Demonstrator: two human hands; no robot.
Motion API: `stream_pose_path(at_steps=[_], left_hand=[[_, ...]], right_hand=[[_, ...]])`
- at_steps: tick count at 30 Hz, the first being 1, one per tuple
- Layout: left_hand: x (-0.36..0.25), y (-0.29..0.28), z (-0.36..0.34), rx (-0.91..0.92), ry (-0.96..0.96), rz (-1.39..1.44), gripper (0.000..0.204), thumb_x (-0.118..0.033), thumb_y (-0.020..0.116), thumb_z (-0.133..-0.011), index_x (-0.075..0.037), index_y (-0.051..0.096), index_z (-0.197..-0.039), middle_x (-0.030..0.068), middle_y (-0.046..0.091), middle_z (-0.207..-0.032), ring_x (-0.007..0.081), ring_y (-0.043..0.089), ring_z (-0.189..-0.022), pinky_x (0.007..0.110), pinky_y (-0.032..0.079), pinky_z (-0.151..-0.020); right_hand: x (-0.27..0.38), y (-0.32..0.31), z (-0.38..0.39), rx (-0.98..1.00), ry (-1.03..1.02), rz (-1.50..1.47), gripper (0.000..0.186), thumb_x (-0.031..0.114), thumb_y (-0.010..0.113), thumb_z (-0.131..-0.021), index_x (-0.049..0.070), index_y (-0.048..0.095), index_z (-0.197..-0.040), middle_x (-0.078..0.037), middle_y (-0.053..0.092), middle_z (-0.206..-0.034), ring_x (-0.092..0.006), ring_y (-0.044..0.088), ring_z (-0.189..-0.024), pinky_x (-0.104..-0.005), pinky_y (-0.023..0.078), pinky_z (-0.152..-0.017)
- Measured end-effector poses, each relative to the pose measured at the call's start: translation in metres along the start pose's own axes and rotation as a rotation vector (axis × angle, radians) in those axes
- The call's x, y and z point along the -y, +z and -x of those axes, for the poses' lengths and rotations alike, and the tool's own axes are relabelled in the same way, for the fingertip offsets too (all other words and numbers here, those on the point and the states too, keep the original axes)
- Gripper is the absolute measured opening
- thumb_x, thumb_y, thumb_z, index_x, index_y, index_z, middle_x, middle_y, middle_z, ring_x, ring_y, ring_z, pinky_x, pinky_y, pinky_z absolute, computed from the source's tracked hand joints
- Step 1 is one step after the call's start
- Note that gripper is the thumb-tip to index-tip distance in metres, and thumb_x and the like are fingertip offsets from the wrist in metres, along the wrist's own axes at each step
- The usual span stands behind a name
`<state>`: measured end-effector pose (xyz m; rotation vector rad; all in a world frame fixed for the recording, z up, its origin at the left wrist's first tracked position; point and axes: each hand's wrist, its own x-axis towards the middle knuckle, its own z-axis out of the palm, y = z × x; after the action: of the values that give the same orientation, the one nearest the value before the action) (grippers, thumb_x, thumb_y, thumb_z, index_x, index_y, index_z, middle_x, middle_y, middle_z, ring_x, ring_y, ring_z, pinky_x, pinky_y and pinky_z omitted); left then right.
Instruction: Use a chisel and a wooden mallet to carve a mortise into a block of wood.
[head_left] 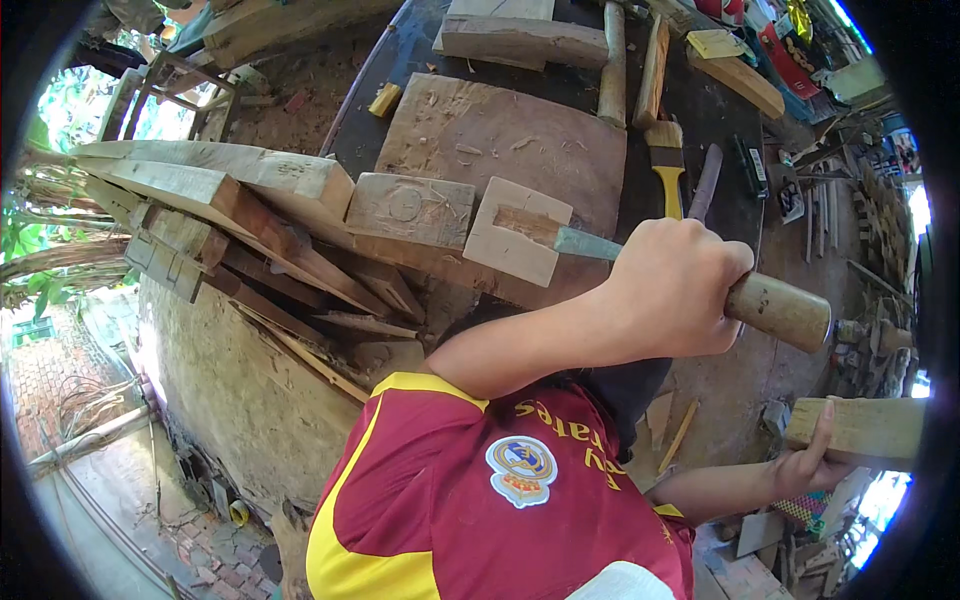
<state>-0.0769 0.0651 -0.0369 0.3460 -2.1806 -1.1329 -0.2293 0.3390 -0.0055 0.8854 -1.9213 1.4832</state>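
My left hand (675,285) is closed in a fist round a chisel (780,312). The butt of its wooden handle sticks out on the right, and the blade reaches left. Its tip meets a carved recess in a small pale wooden block (500,262), which lies on a broad, chip-strewn board (500,120). At the lower right, my right hand (815,465) grips a squared wooden block (865,432), raised off the bench to the right of the chisel handle. Whether that block has a handle is hidden. A carved wooden block (410,208) sits left of the small one.
Long timbers (220,195) jut out at the left. A yellow-handled brush (667,165) lies beyond my left hand, with a wooden rod (613,65) and a stick (653,72) behind it. A thick wooden piece (525,40) lies at the far edge; a small dark box (750,167) stands right.
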Motion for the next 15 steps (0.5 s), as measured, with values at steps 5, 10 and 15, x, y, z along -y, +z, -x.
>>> stream_pose_path(at_steps=[5,10,15], left_hand=[[-0.001,0.004,0.002,-0.005,0.07,0.027,0.023,-0.018,0.072,-0.056,-0.009,0.057,-0.07,0.0121,0.06,-0.064,0.0363,0.063,-0.064,0.047,0.049,-0.057],[-0.003,0.006,0.003,0.006,0.094,0.021,0.025,-0.019,0.073,-0.055,-0.009,0.055,-0.071,0.0111,0.059,-0.065,0.0356,0.063,-0.064,0.046,0.049,-0.057],[0.004,0.003,-0.002,-0.128,0.095,0.04,0.023,-0.016,0.072,-0.056,-0.008,0.055,-0.07,0.0132,0.057,-0.062,0.0374,0.061,-0.061,0.044,0.048,-0.055]], right_hand=[[0.0,0.006,0.006,0.002,0.041,-0.069,0.051,-0.006,0.069,-0.081,-0.01,0.05,-0.128,-0.021,0.061,-0.123,-0.0263,0.063,-0.103,-0.0373,0.053,-0.09],[-0.001,0.011,0.014,0.085,0.205,-0.073,0.056,-0.003,0.07,-0.081,-0.008,0.049,-0.132,-0.019,0.059,-0.125,-0.026,0.06,-0.108,-0.0376,0.05,-0.094],[0.006,0.009,0.035,0.519,0.497,0.041,0.073,0.007,0.077,-0.069,-0.005,0.048,-0.135,-0.016,0.06,-0.12,-0.0263,0.058,-0.11,-0.0378,0.045,-0.096]])
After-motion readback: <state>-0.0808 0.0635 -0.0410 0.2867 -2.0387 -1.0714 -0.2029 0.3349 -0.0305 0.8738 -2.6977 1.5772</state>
